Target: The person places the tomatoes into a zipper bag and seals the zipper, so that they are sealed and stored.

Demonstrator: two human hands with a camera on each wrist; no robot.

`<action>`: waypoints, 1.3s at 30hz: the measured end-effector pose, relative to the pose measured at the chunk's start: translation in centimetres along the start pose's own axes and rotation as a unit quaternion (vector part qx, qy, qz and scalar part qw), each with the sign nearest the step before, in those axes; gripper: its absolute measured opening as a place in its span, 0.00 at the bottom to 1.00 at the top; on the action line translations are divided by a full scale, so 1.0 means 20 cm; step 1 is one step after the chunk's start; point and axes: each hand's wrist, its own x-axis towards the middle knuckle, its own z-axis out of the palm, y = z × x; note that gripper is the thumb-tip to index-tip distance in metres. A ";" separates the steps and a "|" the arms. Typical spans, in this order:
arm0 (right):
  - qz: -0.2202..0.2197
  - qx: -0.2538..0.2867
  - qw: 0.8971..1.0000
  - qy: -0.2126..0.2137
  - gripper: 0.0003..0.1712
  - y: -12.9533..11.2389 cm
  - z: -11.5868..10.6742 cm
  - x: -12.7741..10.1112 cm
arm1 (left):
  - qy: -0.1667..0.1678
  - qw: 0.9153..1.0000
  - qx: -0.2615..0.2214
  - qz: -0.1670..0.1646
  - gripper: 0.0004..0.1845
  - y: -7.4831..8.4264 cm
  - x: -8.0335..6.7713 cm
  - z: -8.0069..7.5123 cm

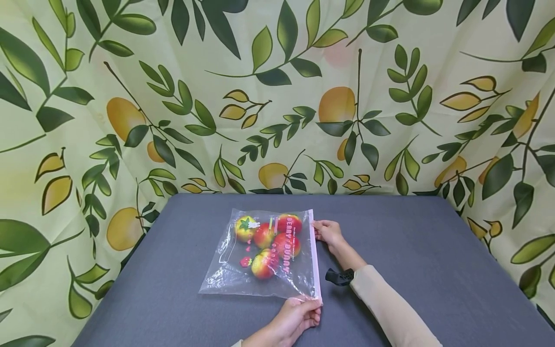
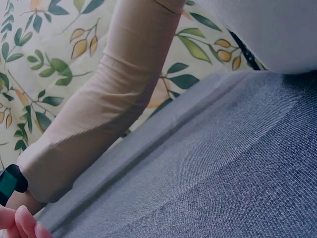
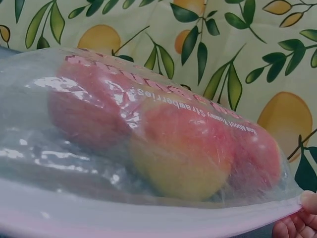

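A clear plastic zip bag (image 1: pixel 230 284) with pink "BERRY BUNNY" print lies on the table in the head view. Inside it are several red-and-yellow apples (image 1: pixel 265 264), grouped toward the middle and far side. A pink zip strip (image 1: pixel 316 262) runs along the bag's right edge. My left hand (image 1: pixel 297 318) pinches the near end of this strip between thumb and fingers. At its far end, my right hand (image 1: pixel 329 233) pinches the corner. The right wrist view shows the bag bulging over the apples (image 3: pixel 183 148), with my right fingers (image 3: pixel 299 225) at the strip's end.
The grey table (image 1: pixel 403 250) extends on both sides of the bag. A leaf-and-fruit patterned cloth (image 1: pixel 277 96) hangs behind and beside it. A black wrist device (image 1: pixel 339 276) sits at the right sleeve's cuff. The right sleeve (image 2: pixel 94 109) crosses the left wrist view.
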 end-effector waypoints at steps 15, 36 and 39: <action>0.000 0.001 1.000 0.011 0.19 -0.01 0.01 0.01 | -0.003 1.000 -0.003 -0.005 0.05 0.01 -0.01 0.01; 0.007 -0.010 1.000 0.023 0.19 -0.02 0.00 0.04 | -0.001 1.000 0.000 -0.012 0.05 0.00 -0.01 0.01; 0.010 -0.013 1.000 0.024 0.18 -0.03 0.00 0.05 | -0.002 1.000 0.000 -0.011 0.04 0.00 -0.01 0.01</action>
